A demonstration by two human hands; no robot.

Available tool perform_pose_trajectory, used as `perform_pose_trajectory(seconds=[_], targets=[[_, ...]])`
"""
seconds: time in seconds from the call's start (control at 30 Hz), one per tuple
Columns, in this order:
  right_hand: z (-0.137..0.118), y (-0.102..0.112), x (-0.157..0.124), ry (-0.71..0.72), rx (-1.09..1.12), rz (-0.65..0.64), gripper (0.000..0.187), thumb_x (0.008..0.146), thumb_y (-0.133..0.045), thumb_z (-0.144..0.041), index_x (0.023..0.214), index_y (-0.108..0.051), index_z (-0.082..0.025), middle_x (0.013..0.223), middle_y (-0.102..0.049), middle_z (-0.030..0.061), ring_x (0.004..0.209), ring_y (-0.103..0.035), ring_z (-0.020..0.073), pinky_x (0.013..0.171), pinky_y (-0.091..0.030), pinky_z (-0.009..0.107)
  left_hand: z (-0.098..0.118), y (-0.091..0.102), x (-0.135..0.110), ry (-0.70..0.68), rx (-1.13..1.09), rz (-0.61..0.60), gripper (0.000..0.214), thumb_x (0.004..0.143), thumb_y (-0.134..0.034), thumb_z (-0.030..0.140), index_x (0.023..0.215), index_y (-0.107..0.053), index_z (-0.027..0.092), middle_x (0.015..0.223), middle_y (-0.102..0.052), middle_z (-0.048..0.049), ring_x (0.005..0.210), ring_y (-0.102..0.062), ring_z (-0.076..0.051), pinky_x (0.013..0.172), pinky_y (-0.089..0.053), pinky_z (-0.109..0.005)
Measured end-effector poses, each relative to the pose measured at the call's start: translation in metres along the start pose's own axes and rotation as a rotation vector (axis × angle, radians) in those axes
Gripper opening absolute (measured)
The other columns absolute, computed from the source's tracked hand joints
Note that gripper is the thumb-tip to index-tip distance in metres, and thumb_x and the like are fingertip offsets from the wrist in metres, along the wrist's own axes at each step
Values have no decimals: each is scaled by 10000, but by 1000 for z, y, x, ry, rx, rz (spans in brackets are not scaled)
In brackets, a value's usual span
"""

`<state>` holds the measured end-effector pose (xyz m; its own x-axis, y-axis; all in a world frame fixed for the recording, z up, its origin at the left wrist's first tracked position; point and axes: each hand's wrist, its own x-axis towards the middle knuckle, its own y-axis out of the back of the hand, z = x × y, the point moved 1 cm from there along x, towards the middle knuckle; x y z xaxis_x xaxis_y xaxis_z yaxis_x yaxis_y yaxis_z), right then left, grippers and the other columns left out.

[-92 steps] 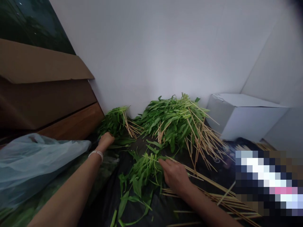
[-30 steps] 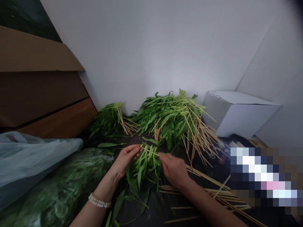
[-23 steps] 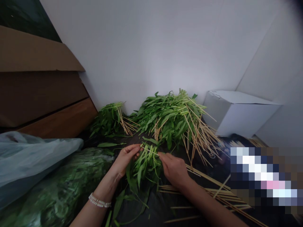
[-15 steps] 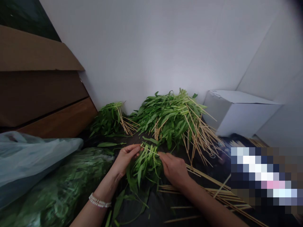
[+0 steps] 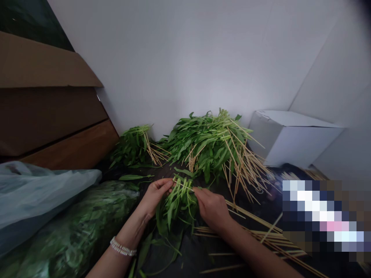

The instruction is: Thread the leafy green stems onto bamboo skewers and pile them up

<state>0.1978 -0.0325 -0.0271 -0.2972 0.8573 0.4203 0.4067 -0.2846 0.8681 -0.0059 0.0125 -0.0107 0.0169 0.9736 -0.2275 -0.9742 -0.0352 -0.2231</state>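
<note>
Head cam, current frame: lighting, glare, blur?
Head view: dim, pale wall softly lit, top-right corner dark; head view, lower left: sheen on clear plastic; head view, lower right: pixelation hides detail; head view, centre: left hand, right hand fairly sharp.

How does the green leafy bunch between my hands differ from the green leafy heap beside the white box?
The green leafy bunch is smaller than the green leafy heap. One thin pale stick crosses the bunch; many tan sticks jut from the heap. Both have light stems.
</note>
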Motion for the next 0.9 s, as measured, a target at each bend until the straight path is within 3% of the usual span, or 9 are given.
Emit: perform_pose_trajectory(seconds=[0.9], targets=[[0, -9, -2, 34, 40, 8, 373, 856, -439, -78, 1152, -639, -185, 833, -688, 51, 726, -639, 179, 614, -398, 263, -5, -2, -4, 34, 74, -47, 352, 573, -850, 406, 773, -725, 145, 655, -717, -19, 552, -628, -119, 570, -507, -212]])
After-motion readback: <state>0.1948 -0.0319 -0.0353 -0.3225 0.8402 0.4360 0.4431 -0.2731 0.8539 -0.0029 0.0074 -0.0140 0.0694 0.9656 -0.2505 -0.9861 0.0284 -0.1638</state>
